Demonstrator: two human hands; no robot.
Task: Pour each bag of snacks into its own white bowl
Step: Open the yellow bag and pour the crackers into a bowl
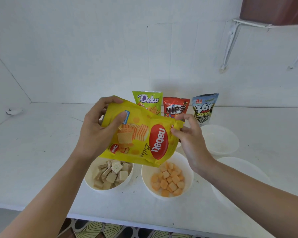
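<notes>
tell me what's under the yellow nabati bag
Below the yellow Nabati bag sit two white bowls: the left bowl holds beige wafer squares, the right bowl orange puffed pieces. The bag covers each bowl's far rim and the table behind them.

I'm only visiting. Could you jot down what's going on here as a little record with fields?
Held: yellow Nabati bag, above the two filled bowls
Left hand: grips the bag's left end
Right hand: pinches its right edge
Filled: wafer bowl, beige squares; orange-snack bowl
Empty: farther empty bowl; nearer empty bowl, both at right
Standing at back: Deka bag, Nips bag, 360 Kuaci bag
Surface: white counter
</notes>
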